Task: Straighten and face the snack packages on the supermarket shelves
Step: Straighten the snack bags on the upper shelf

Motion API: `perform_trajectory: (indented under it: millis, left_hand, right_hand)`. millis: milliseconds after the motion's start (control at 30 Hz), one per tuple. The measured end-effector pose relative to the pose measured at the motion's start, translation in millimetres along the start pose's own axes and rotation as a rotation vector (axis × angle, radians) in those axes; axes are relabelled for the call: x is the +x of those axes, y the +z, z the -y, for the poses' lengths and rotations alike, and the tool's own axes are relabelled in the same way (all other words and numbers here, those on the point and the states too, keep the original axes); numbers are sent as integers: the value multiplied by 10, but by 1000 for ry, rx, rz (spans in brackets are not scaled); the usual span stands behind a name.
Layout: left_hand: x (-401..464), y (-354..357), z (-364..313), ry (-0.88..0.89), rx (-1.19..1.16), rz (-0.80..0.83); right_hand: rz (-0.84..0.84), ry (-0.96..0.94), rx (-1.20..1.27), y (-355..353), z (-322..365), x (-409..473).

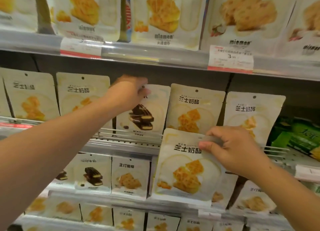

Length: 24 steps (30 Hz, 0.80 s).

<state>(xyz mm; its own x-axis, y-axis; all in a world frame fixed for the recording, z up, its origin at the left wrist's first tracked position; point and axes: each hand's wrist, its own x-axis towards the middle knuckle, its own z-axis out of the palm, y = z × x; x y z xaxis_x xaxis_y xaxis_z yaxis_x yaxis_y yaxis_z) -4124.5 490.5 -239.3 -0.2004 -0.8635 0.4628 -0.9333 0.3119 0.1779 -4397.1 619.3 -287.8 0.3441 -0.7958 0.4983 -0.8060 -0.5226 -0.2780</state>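
My left hand (129, 90) covers the top-left corner of the chocolate biscuit pouch (144, 113) on the middle shelf (124, 141), pinching its top edge. My right hand (232, 147) pinches the cheese wafer pouch (183, 163) by its upper right, held upright, tilted slightly, label facing me, in front of the shelf.

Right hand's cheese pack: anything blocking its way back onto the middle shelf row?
The right hand holds the cheese pack in front of the wire rail. A standing cheese pack fills the slot directly behind.
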Motion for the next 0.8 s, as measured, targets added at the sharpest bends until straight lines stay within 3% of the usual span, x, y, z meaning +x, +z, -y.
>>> perform_trajectory:
  millis: [267, 467, 800]
  left_hand:
    - [-491, -533, -93, 349, -103, -285]
    - [-746, -1169, 193, 290, -212, -453]
    - [-1415, -1357, 1187, 90, -84, -259]
  right_hand:
    - [-13, 76, -5, -165, 74, -31]
    - [34, 126, -61, -198, 356, 167]
    - [-76, -69, -169, -91, 1022, 922]
